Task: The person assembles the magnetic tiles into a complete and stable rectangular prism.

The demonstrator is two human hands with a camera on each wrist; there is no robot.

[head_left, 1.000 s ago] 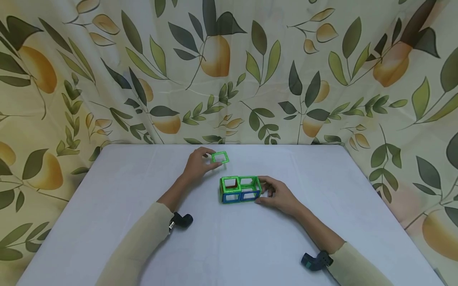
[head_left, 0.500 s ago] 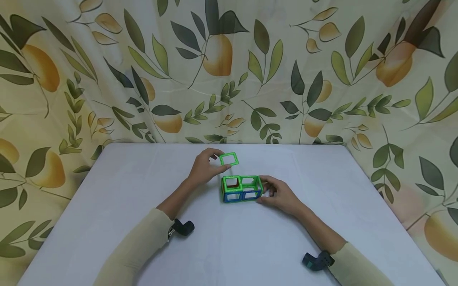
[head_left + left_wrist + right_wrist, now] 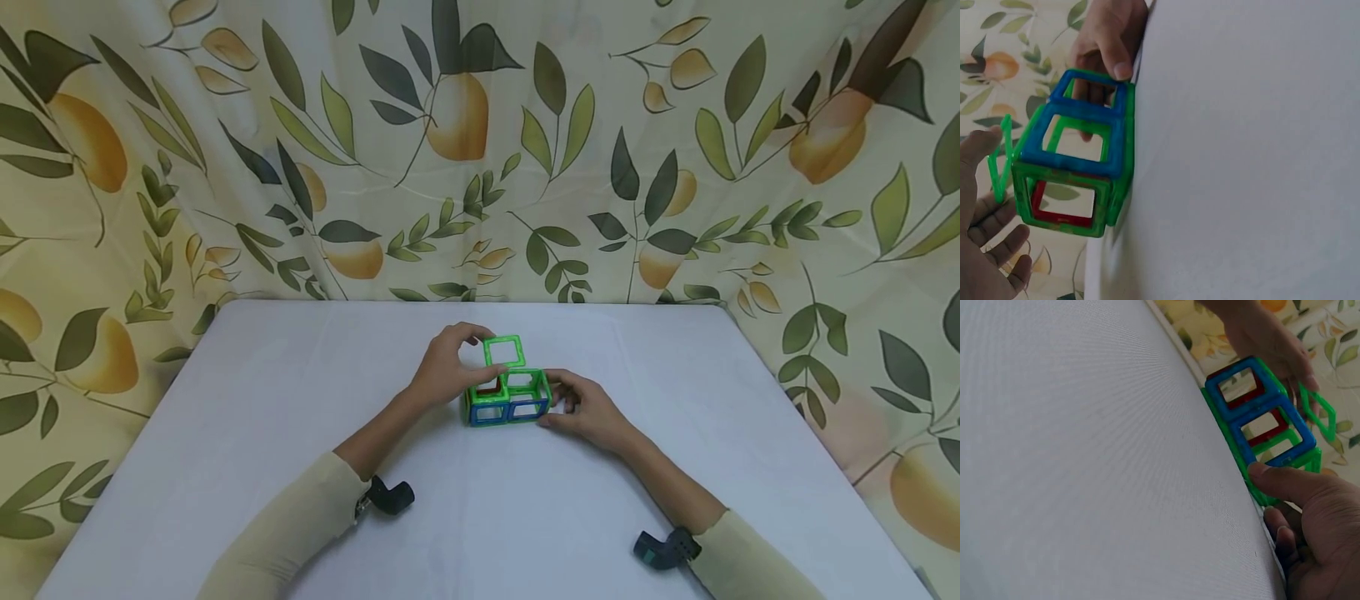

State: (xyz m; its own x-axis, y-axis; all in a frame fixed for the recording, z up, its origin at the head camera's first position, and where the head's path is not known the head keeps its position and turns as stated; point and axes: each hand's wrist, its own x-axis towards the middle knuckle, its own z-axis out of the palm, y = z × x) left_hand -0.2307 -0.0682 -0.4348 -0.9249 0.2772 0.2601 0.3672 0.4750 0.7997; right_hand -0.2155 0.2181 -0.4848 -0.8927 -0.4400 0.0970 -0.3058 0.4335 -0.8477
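A box of magnetic tiles, two cubes long, lies on the white table. Its front tiles are blue, its left end is green, and red tiles show on the far side. My right hand grips the box's right end, thumb at the front and fingers behind. Between thumb and fingers, my left hand pinches a loose green square magnetic tile. That tile is tilted, just above and behind the box's top; whether it touches the box I cannot tell.
The white table stretches toward me and to both sides. Behind it hangs a curtain printed with leaves and fruit. A dark wrist camera sits on the left wrist, another camera on the right.
My left hand has carried the green magnetic tile rightward and nearer, from behind the box to its top. My right hand and the box stay nearly where they were.
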